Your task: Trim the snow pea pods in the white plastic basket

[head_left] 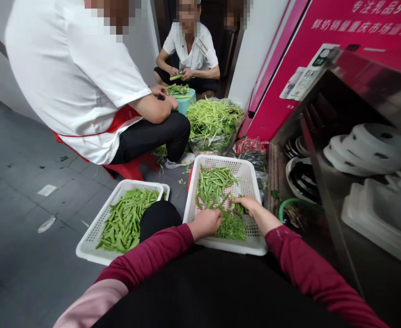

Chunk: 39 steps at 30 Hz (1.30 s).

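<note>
Both my hands are over a white perforated basket (223, 160) in front of me. My left hand (208, 222) is closed near the basket's left side, and its fingers hide whatever they may grip. My right hand (250, 204) is closed on a few green pea pods (239, 207) toward the right side. In the far half of this basket lies a pile of green pods (214, 181). Small green trimmings (233, 227) are heaped at its near end, just below my hands. A second white basket (90, 240), full of green pods (127, 218), stands to the left, partly behind my knee.
A co-worker in white (94, 77) sits on a red stool (127, 170) at the left. Another person (191, 50) faces me beyond a blue-green tub (188, 104). A large heap of green stems (214, 119) stands ahead. Shelves with white dishes (371, 146) crowd the right.
</note>
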Motion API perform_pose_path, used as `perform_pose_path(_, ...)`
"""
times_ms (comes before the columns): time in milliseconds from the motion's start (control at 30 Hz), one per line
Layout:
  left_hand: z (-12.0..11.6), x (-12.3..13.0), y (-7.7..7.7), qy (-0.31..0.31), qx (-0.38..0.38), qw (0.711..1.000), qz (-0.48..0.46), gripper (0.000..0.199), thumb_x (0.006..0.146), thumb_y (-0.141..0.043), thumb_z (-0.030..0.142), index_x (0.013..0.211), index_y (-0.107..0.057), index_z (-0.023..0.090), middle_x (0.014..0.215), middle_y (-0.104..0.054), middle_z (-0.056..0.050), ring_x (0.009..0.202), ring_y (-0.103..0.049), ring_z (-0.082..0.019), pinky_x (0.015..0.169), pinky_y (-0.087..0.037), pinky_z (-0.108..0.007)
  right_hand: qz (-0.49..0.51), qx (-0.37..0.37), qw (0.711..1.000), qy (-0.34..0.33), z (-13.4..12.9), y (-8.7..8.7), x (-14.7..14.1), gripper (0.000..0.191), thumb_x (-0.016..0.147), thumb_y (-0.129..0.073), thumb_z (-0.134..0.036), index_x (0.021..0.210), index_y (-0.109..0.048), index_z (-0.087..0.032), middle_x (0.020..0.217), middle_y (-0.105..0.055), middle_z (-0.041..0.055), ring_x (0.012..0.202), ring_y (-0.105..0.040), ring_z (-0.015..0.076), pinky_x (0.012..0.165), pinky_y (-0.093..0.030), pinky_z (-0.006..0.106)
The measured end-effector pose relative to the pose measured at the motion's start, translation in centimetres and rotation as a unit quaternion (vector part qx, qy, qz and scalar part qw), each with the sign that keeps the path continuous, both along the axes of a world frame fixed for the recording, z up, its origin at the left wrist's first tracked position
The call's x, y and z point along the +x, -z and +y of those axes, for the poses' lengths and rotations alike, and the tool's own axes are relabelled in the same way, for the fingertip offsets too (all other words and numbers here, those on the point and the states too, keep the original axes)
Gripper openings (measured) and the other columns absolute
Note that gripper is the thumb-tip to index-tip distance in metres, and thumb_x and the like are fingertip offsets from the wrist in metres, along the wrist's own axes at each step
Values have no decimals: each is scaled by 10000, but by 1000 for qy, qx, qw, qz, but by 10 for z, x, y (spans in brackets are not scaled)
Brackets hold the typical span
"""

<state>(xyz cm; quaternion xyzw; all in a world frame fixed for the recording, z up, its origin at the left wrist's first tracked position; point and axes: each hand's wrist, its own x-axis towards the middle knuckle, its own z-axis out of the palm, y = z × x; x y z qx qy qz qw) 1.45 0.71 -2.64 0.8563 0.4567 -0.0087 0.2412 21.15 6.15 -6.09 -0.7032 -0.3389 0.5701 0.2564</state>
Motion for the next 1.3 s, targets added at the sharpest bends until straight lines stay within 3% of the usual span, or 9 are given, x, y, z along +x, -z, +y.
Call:
perform_pose_path(233, -5, 28, -17, 23, 36, 998, -51, 282, 875, -289, 305, 873, -530, 158, 795, -615, -65, 728, -592, -168, 656, -430, -255, 154, -50, 983, 86, -52, -37, -5, 110, 730, -567, -183, 635, -537, -137, 453, -568, 1, 391, -519, 92, 402, -435, 190)
perform_pose_path(500, -11, 21, -21, 34, 85, 994, -50, 249, 868, -311, 295, 829, -517, 161, 787, -595, -51, 710, -572, -149, 647, -419, -243, 219, -52, 968, 108, -66, -47, -15, 110, 736, -569, -168, 638, -527, -140, 439, -556, -10, 391, -516, 92, 405, -441, 190)
perform_pose_path(700, -13, 15, -32, 124, 66, 986, -93, 154, 784, -398, 206, 742, -533, 146, 691, -562, -36, 634, -519, -127, 610, -382, -221, 261, -69, 962, 50, -76, -47, -17, 72, 700, -598, -167, 668, -542, -137, 474, -584, 2, 402, -526, 98, 394, -431, 193)
perform_pose_path(900, -23, 11, -45, 186, -108, 964, -158, 98, 663, -447, 98, 636, -533, 137, 562, -476, 36, 526, -388, -62, 536, -321, -170, 311, -38, 947, -76, -97, -48, -13, 139, 617, -653, -168, 715, -563, -129, 546, -616, 11, 437, -541, 111, 382, -411, 202)
perform_pose_path(967, -16, 3, -43, 161, -140, 961, -175, 109, 660, -434, 87, 644, -534, 129, 578, -482, 40, 543, -395, -58, 540, -325, -159, 320, -18, 941, -105, -102, -50, -10, 152, 614, -662, -198, 704, -561, -127, 516, -594, 0, 422, -529, 110, 384, -409, 209)
perform_pose_path(1100, 13, -21, -31, -11, -64, 990, -124, 149, 705, -390, 104, 680, -536, 118, 613, -507, 16, 587, -442, -80, 571, -353, -176, 322, -11, 943, -80, -107, -53, 1, 185, 605, -674, -238, 681, -537, -142, 518, -568, -24, 415, -509, 93, 393, -408, 207)
perform_pose_path(1200, 19, -28, -27, 7, -30, 999, -41, 157, 733, -407, 131, 764, -561, 130, 680, -546, -8, 656, -503, -109, 644, -386, -203, 324, -20, 943, -72, -107, -52, 6, 199, 589, -683, -242, 675, -536, -138, 556, -575, -17, 431, -513, 89, 397, -407, 208)
perform_pose_path(1300, 6, -18, -35, 44, 30, 999, -8, 395, 736, -477, 184, 1130, -459, 163, 1021, -534, -72, 843, -543, -158, 724, -415, -242, 330, -27, 941, -73, -107, -52, 6, 204, 585, -685, -251, 679, -548, -133, 559, -574, -13, 426, -509, 87, 392, -397, 206)
